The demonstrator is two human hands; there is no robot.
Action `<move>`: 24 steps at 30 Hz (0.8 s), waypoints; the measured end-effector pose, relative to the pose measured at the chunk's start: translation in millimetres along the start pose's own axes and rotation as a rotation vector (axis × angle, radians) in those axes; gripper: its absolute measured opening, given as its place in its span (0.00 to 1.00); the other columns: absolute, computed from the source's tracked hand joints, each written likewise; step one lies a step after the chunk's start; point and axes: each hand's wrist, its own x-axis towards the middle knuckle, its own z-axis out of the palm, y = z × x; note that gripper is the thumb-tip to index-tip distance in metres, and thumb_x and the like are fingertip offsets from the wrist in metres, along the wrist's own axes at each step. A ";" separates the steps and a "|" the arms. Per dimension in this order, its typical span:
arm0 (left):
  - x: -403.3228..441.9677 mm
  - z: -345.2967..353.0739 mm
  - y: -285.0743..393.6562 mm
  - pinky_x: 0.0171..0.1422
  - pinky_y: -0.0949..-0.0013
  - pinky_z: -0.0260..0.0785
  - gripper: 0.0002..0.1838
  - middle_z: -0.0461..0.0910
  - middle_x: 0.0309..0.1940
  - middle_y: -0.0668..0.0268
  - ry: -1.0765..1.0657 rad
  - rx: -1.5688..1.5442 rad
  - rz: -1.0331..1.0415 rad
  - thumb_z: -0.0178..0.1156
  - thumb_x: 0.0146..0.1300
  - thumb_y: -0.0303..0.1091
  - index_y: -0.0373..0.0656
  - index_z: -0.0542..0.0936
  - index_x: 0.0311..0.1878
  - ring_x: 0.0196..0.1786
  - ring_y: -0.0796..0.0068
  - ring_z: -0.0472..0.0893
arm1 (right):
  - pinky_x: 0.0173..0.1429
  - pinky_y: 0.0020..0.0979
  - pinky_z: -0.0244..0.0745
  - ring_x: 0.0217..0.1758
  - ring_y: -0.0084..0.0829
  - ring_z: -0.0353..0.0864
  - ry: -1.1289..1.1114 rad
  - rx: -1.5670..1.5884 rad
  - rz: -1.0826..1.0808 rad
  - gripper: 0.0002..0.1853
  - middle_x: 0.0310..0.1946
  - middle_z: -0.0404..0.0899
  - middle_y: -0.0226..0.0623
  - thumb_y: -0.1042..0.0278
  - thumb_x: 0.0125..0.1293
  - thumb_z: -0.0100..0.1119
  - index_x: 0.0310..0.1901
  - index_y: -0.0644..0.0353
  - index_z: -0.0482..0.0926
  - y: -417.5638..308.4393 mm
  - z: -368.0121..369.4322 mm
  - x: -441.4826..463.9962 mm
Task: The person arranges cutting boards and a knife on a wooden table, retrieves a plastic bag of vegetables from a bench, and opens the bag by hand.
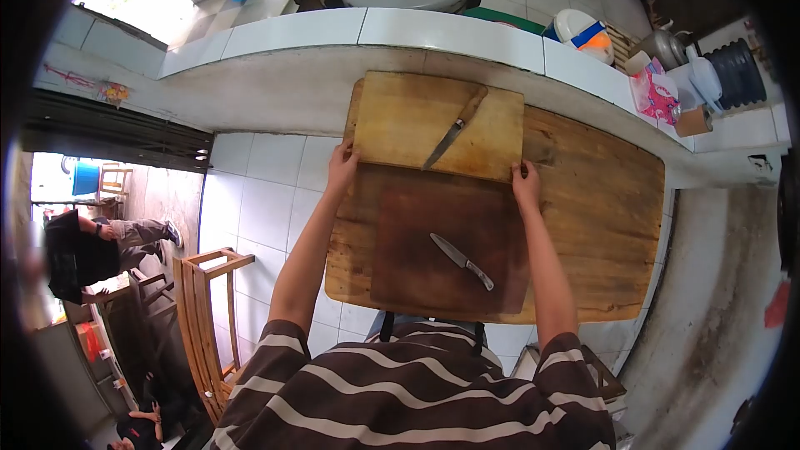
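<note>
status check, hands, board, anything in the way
Left hand, right hand: gripping near corners of board. Board at far side of table. Knife on board, might slide if tilted; second knife apart from board.

The cutting board (400,123) is yellowish, the shirt (417,396) brown, cream-striped.
</note>
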 end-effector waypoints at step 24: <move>-42.7 205.9 66.9 0.63 0.65 0.71 0.24 0.79 0.58 0.55 -0.272 0.090 0.020 0.60 0.65 0.32 0.37 0.76 0.64 0.57 0.63 0.81 | 0.73 0.46 0.63 0.73 0.51 0.64 0.093 0.273 0.216 0.34 0.69 0.66 0.54 0.42 0.73 0.53 0.68 0.63 0.71 136.3 -177.1 40.9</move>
